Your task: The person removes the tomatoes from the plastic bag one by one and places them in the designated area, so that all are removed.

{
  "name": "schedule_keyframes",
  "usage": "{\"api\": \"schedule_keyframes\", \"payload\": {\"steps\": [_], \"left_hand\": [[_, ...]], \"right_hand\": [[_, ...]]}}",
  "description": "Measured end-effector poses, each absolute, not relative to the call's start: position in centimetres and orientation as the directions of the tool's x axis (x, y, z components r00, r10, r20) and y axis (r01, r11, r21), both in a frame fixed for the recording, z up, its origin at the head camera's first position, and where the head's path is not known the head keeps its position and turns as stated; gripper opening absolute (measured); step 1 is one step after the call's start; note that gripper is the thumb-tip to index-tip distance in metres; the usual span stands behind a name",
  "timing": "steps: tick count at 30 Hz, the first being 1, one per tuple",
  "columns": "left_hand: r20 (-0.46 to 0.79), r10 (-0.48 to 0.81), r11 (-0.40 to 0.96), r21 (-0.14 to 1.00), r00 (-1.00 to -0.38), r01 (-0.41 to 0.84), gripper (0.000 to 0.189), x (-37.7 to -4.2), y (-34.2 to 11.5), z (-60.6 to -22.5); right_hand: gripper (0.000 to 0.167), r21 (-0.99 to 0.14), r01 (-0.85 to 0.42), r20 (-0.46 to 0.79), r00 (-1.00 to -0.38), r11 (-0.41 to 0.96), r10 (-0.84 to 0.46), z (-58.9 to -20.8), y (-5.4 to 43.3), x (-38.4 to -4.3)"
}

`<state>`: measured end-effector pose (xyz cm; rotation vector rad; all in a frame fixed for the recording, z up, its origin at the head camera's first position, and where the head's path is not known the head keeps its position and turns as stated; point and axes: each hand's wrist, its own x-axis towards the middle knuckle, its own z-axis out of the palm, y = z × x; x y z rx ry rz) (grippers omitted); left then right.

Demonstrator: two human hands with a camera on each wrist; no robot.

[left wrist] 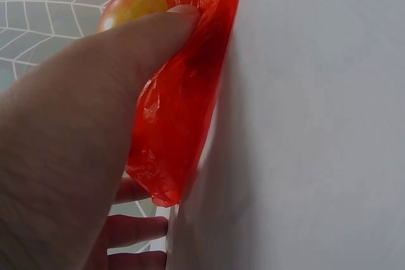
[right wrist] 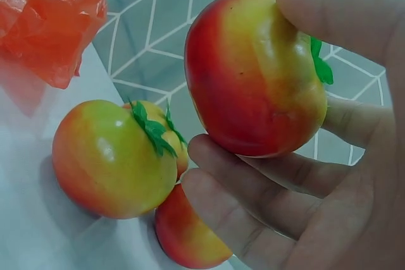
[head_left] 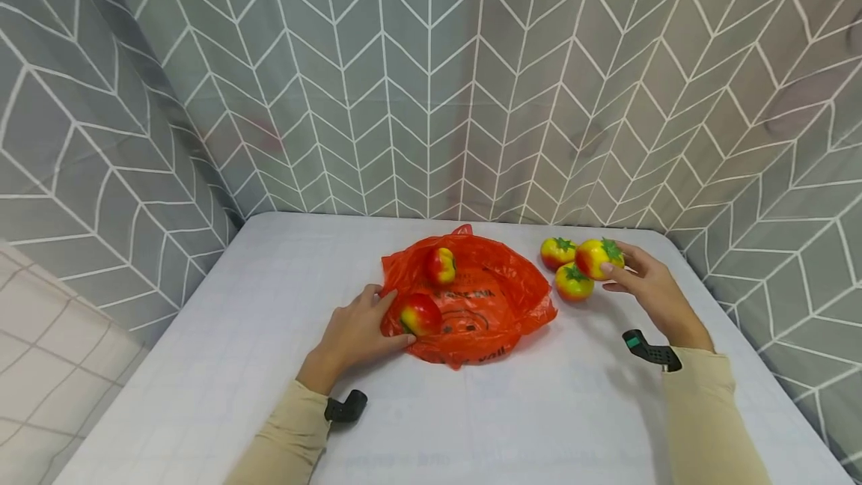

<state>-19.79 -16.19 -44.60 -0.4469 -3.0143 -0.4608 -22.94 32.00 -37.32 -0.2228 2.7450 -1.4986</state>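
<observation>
A red plastic bag (head_left: pixel 501 324) lies spread on the table, with dark print on it. My left hand (head_left: pixel 357 331) holds the bag's left edge; in the left wrist view the thumb (left wrist: pixel 152 36) presses on the red film (left wrist: pixel 171 131). One red-and-yellow fruit (head_left: pixel 422 314) sits on the bag beside this hand, and a smaller-looking one (head_left: pixel 441 266) lies farther back. Above the table, my right hand (head_left: pixel 649 287) grips a glossy red-and-yellow fruit with a green leafy top (right wrist: pixel 253 80), like a tomato or persimmon, between thumb and fingers.
Similar leafy-topped fruits stand close together left of my right hand: a front one (right wrist: pixel 111 162), another (right wrist: pixel 190 229) beside it and one partly hidden behind. The white table (head_left: pixel 222 365) meets a patterned grey curtain (head_left: pixel 431 96) at its back edge.
</observation>
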Motion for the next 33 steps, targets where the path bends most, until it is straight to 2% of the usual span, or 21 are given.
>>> {"api": "schedule_keyframes", "payload": {"steps": [10, 24, 33], "left_hand": [[0.102, 0.276, 0.919, 0.264, -0.956, 0.293, 0.088, -19.6, -16.1, -44.8], [0.103, 0.268, 0.916, 0.282, -0.958, 0.286, 0.090, -20.0, -16.2, -44.8], [0.112, 0.260, 0.916, 0.285, -0.959, 0.281, 0.091, -20.0, -16.3, -44.8]], "right_hand": [[0.076, -0.820, -0.094, 0.027, -0.992, 0.564, -0.127, -37.7, 32.3, -22.8], [0.076, -0.809, -0.099, 0.057, -0.994, 0.579, -0.091, -38.0, 32.9, -22.8], [0.081, -0.806, -0.053, 0.027, -0.998, 0.589, -0.053, -38.3, 33.8, -22.8]]}}
